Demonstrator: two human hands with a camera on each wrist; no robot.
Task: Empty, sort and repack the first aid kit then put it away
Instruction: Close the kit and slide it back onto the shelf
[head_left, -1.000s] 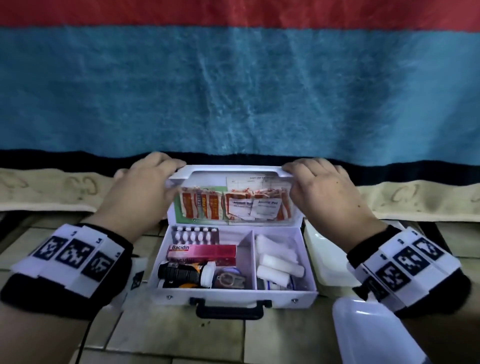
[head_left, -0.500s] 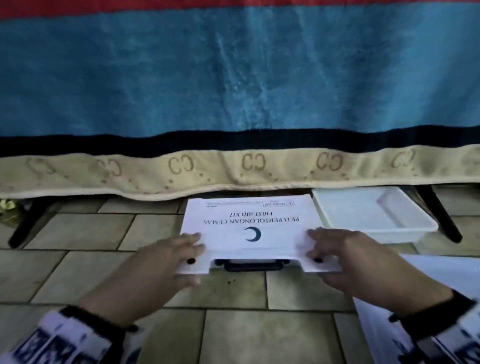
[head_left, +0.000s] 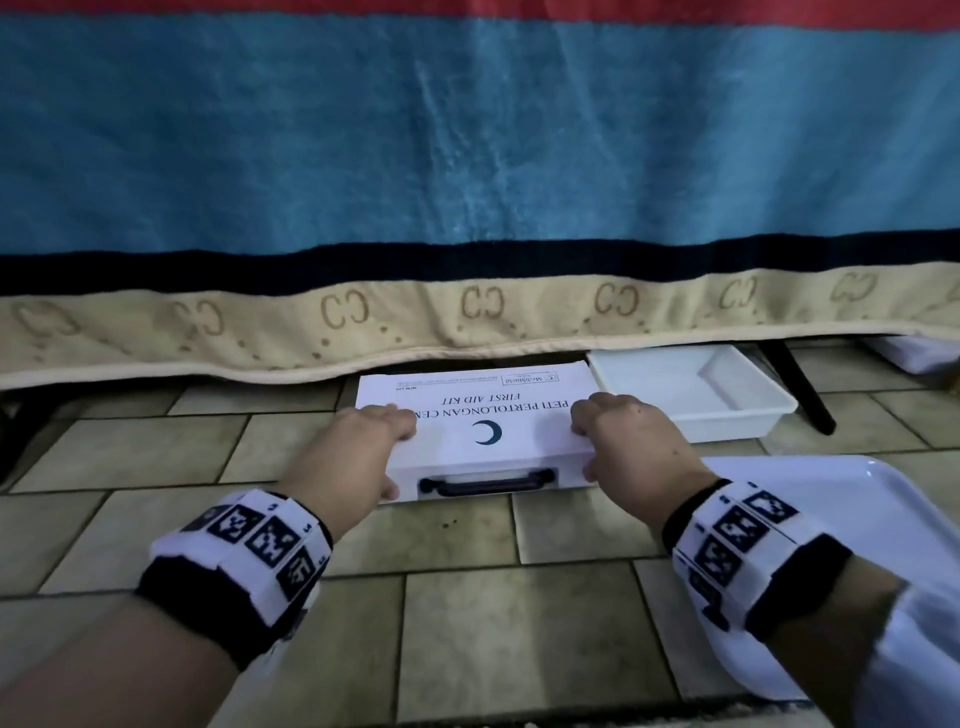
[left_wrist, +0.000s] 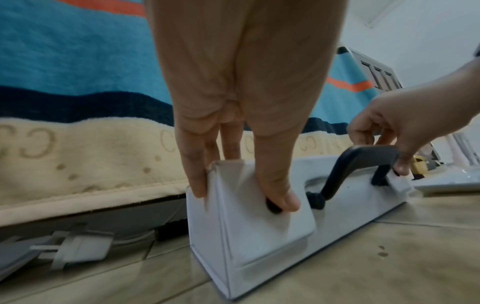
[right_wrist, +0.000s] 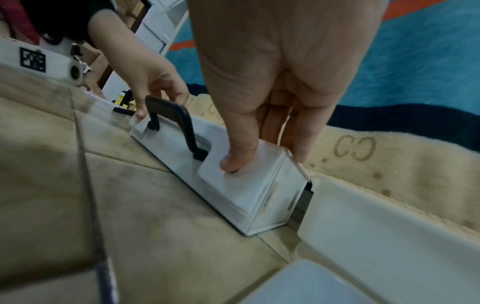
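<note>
The white first aid kit (head_left: 483, 410) lies closed on the tiled floor, its back edge at the blanket's hem and its black handle (head_left: 485, 483) facing me. My left hand (head_left: 363, 447) grips the front left corner, fingers over the lid and thumb on the front latch flap. In the left wrist view the left hand (left_wrist: 239, 195) pinches that corner of the kit (left_wrist: 259, 236). My right hand (head_left: 618, 431) holds the front right corner the same way. In the right wrist view the right hand (right_wrist: 265, 160) has its thumb pressed on the kit's (right_wrist: 233, 195) flap.
An empty white tray (head_left: 691, 395) sits right beside the kit, touching or nearly touching it. A second white tray (head_left: 857, 545) lies at the lower right. The striped blanket (head_left: 467, 156) hangs low over a dark gap. A black leg (head_left: 800, 395) stands behind the tray. A white plug (left_wrist: 78, 246) lies under the hem.
A second ago the kit stood open with both hands on its lid. The lid came down, and both hands now hold the front corners with thumbs on the latch flaps.
</note>
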